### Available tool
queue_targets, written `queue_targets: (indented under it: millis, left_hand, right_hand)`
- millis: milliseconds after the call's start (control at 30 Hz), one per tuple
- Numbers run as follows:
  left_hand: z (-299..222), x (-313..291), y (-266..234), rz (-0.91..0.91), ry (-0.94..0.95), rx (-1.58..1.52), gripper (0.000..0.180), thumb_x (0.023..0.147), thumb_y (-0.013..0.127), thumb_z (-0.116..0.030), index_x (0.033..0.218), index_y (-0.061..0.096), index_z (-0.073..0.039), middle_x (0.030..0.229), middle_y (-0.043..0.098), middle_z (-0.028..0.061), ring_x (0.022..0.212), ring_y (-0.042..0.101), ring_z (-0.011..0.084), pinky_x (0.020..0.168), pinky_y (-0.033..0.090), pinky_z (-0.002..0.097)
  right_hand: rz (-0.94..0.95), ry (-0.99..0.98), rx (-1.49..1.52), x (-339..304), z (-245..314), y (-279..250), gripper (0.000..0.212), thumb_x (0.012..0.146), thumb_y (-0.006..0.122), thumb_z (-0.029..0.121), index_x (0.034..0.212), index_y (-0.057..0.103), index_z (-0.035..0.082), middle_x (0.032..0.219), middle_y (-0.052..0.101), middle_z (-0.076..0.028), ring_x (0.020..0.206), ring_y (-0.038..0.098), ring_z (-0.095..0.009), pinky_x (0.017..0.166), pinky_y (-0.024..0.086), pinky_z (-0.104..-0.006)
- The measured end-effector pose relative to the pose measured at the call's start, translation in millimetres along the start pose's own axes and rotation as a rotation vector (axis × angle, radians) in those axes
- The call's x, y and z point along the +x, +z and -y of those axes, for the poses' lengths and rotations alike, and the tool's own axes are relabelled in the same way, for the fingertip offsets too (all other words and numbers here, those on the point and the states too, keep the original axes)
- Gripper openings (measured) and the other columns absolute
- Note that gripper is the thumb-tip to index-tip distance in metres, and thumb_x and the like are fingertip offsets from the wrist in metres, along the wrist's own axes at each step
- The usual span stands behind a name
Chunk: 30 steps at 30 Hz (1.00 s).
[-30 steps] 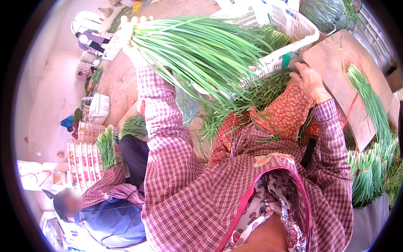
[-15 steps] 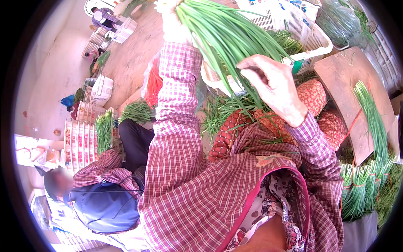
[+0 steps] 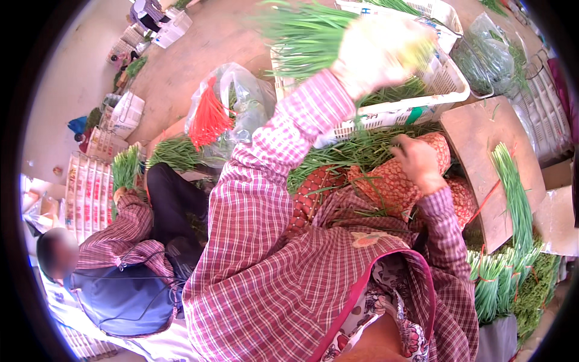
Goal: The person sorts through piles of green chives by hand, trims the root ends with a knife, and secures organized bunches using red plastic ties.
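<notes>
My left hand (image 3: 377,57) is closed around a bunch of chives (image 3: 307,42), lifted over the white crate (image 3: 386,108). The long green leaves stream to the left, smeared by motion. Pale stalk ends blur at the hand's right side. Lower down, my right hand (image 3: 419,164) hovers above the red patterned cloth (image 3: 386,187) over my lap. Its fingers are loosely bent and a little apart, somewhat blurred, with nothing visible in them. Loose green leaves (image 3: 338,154) lie between the crate and the cloth, and more rest inside the crate.
At right, a brown board (image 3: 485,139) bears a chive bundle (image 3: 512,187); tied bundles (image 3: 503,277) stand below it. Red ties (image 3: 210,117) lie by a clear plastic bag (image 3: 247,102). At left, a co-worker (image 3: 126,265) sits holding chives, beside stacked crates (image 3: 89,193).
My left hand has swung right with the chives, whose leaves now point left. My right hand has come away from the leaves and dropped toward my lap.
</notes>
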<state>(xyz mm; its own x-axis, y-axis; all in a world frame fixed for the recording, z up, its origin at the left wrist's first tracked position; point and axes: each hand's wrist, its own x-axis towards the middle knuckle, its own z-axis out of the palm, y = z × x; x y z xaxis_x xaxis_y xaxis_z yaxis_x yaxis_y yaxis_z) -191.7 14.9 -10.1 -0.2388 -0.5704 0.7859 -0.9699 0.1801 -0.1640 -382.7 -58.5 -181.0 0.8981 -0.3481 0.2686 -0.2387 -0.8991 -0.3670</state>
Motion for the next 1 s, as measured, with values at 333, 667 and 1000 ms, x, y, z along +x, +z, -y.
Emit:
queue_targets:
  millis: [333,667,1000]
  left_hand:
    - [-222,-101,128,0.27,0.286,-0.475,0.016,0.073,0.059,-0.03,0.085,0.06,-0.019,0.075,0.054,-0.0014,0.077,0.056,0.0177,0.065,0.043,0.0337]
    - [-288,-154,151,0.48,0.372,-0.586,0.01,0.067,0.064,-0.02,0.064,0.065,-0.01,0.064,0.064,0.0058,0.06,0.064,0.0251,0.053,0.048,0.0377]
    - [-311,-178,174,0.032,-0.557,-1.502,0.028,0.086,0.061,-0.017,0.112,0.061,-0.007,0.108,0.062,0.0133,0.104,0.059,0.0209,0.086,0.049,0.0326]
  right_hand:
    - [-0.243,0.376,0.217,-98,-50,-109,0.014,0.093,0.059,0.01,0.099,0.065,-0.002,0.078,0.068,-0.011,0.07,0.062,-0.012,0.066,0.049,-0.0278]
    - [-0.125,0.398,0.499,-85,-5,-93,0.011,0.091,0.063,0.009,0.095,0.062,-0.001,0.073,0.061,-0.003,0.064,0.05,-0.008,0.061,0.044,-0.0246]
    - [0.11,-0.065,0.315,-38,38,-6,0.019,0.083,0.068,0.015,0.101,0.065,0.01,0.09,0.065,-0.011,0.081,0.066,-0.031,0.07,0.054,-0.0392]
